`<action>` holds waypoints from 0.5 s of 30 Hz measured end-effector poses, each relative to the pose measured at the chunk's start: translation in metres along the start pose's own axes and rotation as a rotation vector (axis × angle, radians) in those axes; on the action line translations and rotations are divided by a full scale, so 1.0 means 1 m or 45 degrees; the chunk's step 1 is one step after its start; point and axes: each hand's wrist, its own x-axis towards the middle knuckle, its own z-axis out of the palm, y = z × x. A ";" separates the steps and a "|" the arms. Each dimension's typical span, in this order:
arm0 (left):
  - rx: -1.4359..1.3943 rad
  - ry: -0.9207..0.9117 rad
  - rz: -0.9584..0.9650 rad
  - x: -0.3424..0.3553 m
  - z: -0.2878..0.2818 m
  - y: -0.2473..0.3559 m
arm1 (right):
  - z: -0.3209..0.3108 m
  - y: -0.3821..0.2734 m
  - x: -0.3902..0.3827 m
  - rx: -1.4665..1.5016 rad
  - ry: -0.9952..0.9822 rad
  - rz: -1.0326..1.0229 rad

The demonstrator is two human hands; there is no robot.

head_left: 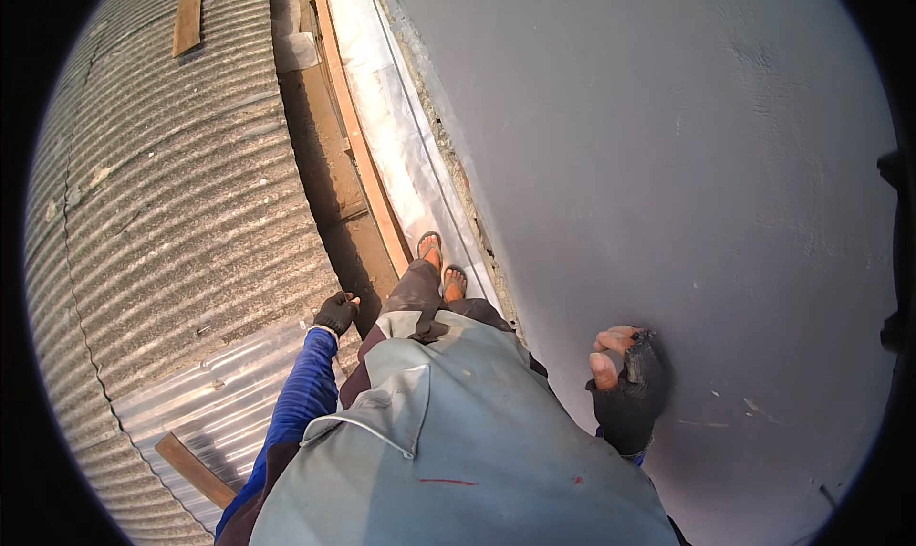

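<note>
My left hand (338,312), in a dark fingerless glove, hangs beside my leg near the edge of the corrugated roof (191,193). Its fingers are curled closed and nothing shows in them. On the other side my right hand (630,384), also in a dark fingerless glove, is close against the smooth grey wall (668,164). Its thumb and fingers are bent together around a small greyish bit that I cannot make out. Whether the knuckles touch the wall cannot be told. A pale grey-green shirt (477,451) covers my front.
My sandalled feet (443,264) stand on a narrow ledge with white sheeting (391,116) along the wall's foot. A long wooden plank (358,136) edges it, beside a deep gap (329,164). Loose boards (189,16) and a translucent corrugated panel (229,384) are on the roof.
</note>
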 end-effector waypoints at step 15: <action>-0.333 0.124 0.101 0.074 -0.050 0.031 | 0.074 -0.050 0.121 -0.089 -0.194 -0.138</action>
